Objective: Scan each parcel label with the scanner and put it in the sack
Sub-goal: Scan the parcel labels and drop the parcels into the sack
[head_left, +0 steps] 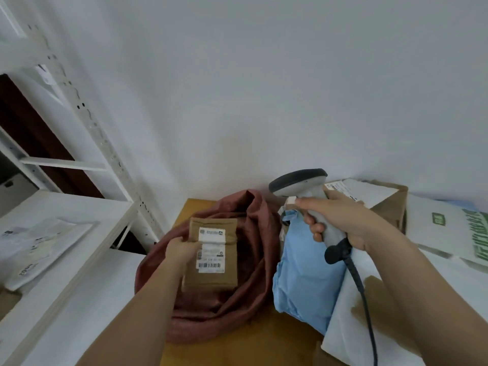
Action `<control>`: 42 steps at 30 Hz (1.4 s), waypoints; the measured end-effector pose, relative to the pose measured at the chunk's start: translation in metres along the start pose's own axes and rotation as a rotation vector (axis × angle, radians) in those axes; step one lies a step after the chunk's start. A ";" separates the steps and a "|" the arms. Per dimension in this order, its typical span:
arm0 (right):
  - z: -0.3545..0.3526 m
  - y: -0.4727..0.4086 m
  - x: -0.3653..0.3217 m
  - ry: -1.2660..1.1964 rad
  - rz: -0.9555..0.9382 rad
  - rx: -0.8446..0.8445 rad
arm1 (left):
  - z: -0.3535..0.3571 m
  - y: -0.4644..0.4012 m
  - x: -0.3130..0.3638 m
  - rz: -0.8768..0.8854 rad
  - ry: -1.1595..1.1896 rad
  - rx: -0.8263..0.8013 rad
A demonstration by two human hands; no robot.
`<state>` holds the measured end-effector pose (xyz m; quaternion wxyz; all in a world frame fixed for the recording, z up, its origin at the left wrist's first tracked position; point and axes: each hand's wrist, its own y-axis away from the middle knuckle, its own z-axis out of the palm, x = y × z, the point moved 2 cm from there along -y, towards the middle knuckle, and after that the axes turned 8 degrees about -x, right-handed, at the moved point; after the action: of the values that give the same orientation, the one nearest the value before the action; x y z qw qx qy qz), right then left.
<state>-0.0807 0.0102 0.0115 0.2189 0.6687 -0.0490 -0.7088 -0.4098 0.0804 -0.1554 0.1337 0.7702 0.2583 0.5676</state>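
1. At the far left a white shelf (66,233) carries flat pale mailers (39,247), well apart from the work, probably parcels waiting their turn.
2. The left hand (182,249) has its grip closed on the left edge of a brown padded parcel (211,254), thumb on top, holding it label-up over the open mouth of the sack (250,273). Pinching only the edge leaves the white label (211,250) and its barcode uncovered.
3. The reddish sack lies slumped on the desk (237,347) with its mouth spread wide toward the person, so a parcel can be dropped straight in. It cannot be told whether the parcel touches the sack or hangs just above it.
4. A blue plastic parcel (303,281) lies just beside the sack on its right, likely next in line.
5. The right hand (340,220) has its grip wrapped fully around the handle of the corded scanner (303,186), index finger stretched toward the trigger; the head sits up and right of the label, seemingly not aimed at it.
6. Behind that hand rest a brown box (388,204) and a white bag with green print (454,228).
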 end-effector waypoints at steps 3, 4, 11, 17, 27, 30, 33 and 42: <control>-0.013 -0.005 0.002 0.003 0.001 0.066 | 0.015 -0.017 0.004 -0.035 -0.035 -0.013; -0.016 -0.007 0.003 0.000 0.001 0.087 | 0.020 -0.020 0.007 -0.027 -0.030 -0.021; -0.048 -0.003 0.001 -0.099 -0.073 0.308 | 0.075 -0.028 0.060 0.224 -0.236 -0.082; -0.083 0.022 -0.005 -0.134 -0.126 0.517 | 0.159 -0.005 0.132 0.441 -0.114 -0.196; -0.127 0.058 0.010 -0.145 -0.097 0.581 | 0.271 0.057 0.148 0.736 -0.803 -0.494; -0.133 0.061 0.006 -0.138 -0.092 0.542 | 0.268 0.054 0.149 0.701 -0.718 -0.470; -0.137 0.062 -0.002 -0.133 -0.095 0.512 | 0.258 0.057 0.153 0.722 -0.636 -0.411; -0.119 0.026 -0.032 -0.189 -0.328 0.549 | 0.211 0.087 0.197 0.593 -0.228 -0.250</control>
<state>0.0418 0.0253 0.0386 -0.0920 0.6329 -0.1501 -0.7540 -0.1451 0.1354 -0.0209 0.0844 0.8480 -0.0649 0.5192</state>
